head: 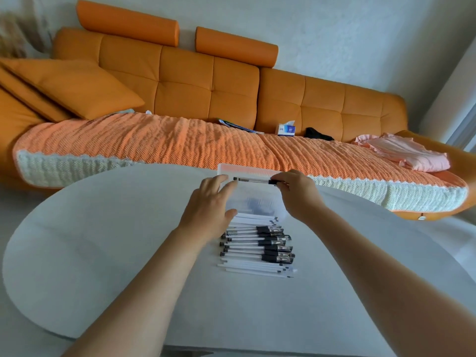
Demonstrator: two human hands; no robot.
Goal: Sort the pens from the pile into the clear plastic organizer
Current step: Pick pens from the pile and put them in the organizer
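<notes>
pen (253, 180): clear barrel, black ends, held level and crosswise over the far part of the clear plastic organizer (257, 202); can't tell if it touches the rim

right hand (296, 191): fingers curled, pinching the pen at its right, black-grip end; left end of the pen sticks out free

left hand (208, 204): fingers roughly straight and spread, laid against the organizer's left side, thumb at its near-left corner; holds nothing, fingertips just beside the pen's free end

organizer: translucent box on the white table (103, 228), toward the far edge, lid (247, 171) standing open behind it. Dark blur shows through the wall, contents too hazy to make out

pile of pens (257, 246): right in front of the organizer on its near side, between the two forearms, pens lying parallel left-right, black-grip ones mid-stack, plain white ones at the near and far ends

background: orange sofa (180, 81) with an orange knit cover (154, 140) on the seat; on it a cushion (77, 86) at left, tissue box (286, 128) and a black item (318, 134) near the backrest, folded pink cloth (407, 153) at right
</notes>
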